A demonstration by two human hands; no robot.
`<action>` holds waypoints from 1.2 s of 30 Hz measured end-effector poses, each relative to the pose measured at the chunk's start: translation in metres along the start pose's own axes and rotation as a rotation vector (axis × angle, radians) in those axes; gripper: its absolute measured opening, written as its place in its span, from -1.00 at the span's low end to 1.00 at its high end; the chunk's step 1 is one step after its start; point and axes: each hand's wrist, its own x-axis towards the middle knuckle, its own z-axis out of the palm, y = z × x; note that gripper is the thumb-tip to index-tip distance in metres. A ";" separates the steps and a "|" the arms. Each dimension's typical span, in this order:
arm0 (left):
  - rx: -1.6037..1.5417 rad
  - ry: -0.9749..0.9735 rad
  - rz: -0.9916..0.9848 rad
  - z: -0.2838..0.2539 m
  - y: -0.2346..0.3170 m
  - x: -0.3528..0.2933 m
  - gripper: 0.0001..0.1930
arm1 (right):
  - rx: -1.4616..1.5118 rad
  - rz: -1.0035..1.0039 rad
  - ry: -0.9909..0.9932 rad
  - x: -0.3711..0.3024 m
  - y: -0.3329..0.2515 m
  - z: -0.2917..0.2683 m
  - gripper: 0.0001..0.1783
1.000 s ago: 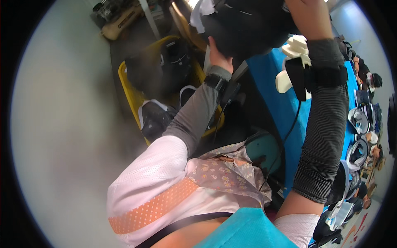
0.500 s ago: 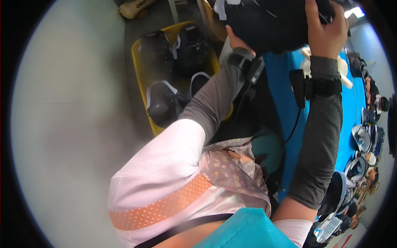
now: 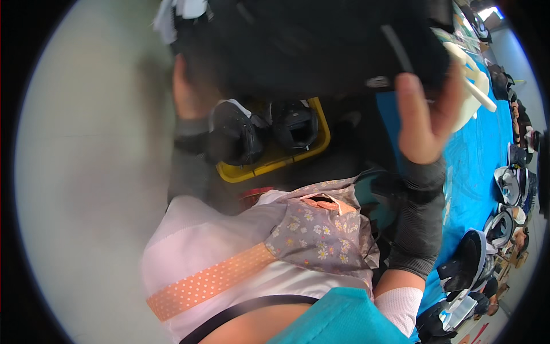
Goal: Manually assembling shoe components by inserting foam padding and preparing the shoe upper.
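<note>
Both hands lift a big black padded piece [image 3: 309,46], maybe a helmet, close to the camera. Right hand [image 3: 427,117] clasps its right edge w/ fingers curled over; left hand [image 3: 183,92] props the other side, grip mostly hidden. Below, a yellow crate [image 3: 275,163] on the floor holds two more black helmets [image 3: 263,132]. Blue table [image 3: 475,155] at right carries more gear.

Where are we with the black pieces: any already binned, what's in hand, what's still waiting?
Looks done: two black shoe-like pieces lie in the yellow bin. In hand: a large black piece is raised close to the camera, left hand and right hand gripping its sides. Left: more pieces line the blue table.
</note>
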 end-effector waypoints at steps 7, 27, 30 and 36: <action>0.214 0.222 -0.002 -0.078 0.028 -0.051 -0.50 | 0.147 0.386 -0.102 -0.083 0.064 0.050 -0.61; -0.279 -0.171 -0.216 0.059 -0.159 0.041 -0.65 | -0.233 -0.335 -0.844 -0.068 0.044 0.172 -0.71; -0.286 -0.108 -0.578 -0.034 -0.218 0.006 -0.67 | -0.347 -0.264 -1.106 -0.111 0.083 0.144 -0.88; 0.007 0.176 -0.994 -0.100 -0.161 -0.094 -0.84 | -0.460 0.313 -0.814 -0.154 0.133 0.070 -0.72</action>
